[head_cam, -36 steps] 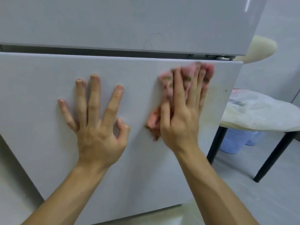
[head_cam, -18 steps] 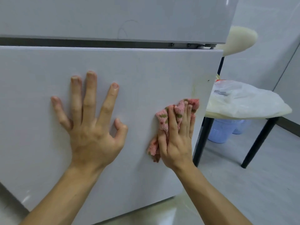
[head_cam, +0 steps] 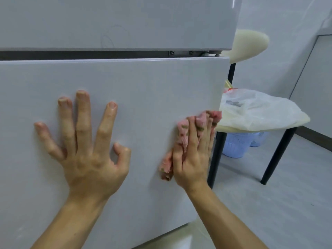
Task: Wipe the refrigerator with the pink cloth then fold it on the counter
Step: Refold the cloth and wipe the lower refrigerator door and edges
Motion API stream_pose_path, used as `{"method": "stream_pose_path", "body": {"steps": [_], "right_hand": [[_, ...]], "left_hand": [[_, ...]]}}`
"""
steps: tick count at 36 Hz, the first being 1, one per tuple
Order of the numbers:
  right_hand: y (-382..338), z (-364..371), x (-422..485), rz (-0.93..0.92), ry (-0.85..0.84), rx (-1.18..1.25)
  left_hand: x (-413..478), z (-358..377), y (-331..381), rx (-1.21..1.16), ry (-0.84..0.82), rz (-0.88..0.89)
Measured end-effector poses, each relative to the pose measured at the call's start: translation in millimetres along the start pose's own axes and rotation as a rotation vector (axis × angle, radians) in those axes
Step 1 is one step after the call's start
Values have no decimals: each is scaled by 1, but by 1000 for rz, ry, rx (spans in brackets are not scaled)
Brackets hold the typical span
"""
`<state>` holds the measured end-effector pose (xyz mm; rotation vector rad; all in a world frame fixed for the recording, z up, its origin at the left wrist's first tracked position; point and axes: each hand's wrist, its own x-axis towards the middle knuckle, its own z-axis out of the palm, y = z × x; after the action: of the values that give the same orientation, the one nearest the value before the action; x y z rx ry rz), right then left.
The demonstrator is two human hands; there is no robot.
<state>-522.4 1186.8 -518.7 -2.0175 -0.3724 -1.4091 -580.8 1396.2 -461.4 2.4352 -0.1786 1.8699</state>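
- Pink cloth (head_cam: 183, 139), flecked with small olive marks, is bunched against the refrigerator (head_cam: 53, 78), on its lower door (head_cam: 143, 87), close to that door's right edge
- right hand (head_cam: 193, 159) lies on top of the cloth and presses it to the door; its fingers (head_cam: 191, 130) are stretched nearly straight and point upward, folds of cloth bulge up between them and past the fingertips, and the thumb lies along the cloth's left side
- a tail of the cloth sticks out below the thumb, beside the heel of the hand
- left hand (head_cam: 89, 159) is laid flat on the same door, well to the left of the cloth, holding nothing; its four fingers are spread wide and straight, the thumb is bent with its tip on the surface
- upper door (head_cam: 125, 20) sits above a dark gap, with a hinge plate (head_cam: 190, 53) and screws showing at the gap's right end
- just right of the refrigerator stands a chair (head_cam: 251, 38) with a cream seat and back on black legs; a crumpled clear plastic bag (head_cam: 256, 108) lies on the seat
- pale blue baskets (head_cam: 235, 146) stand on the grey floor (head_cam: 251, 203) under the chair
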Motion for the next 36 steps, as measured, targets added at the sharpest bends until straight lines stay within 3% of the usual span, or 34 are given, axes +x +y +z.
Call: {"method": "stream_pose_path", "body": {"steps": [8, 19, 25, 30, 36], "right_hand": [[16, -7, -15, -22, -114, -25], [-46, -22, 121, -35, 84, 20], [-19, -6, 77, 142, 183, 89], [3, 1, -16, 407, 67, 119], [13, -3, -24, 449, -33, 71]], "left_hand": [[1, 1, 4, -9, -10, -20], [7, 7, 16, 7, 26, -38], [6, 3, 13, 3, -9, -30], [8, 3, 16, 19, 18, -36], [8, 1, 15, 20, 2, -29]]}}
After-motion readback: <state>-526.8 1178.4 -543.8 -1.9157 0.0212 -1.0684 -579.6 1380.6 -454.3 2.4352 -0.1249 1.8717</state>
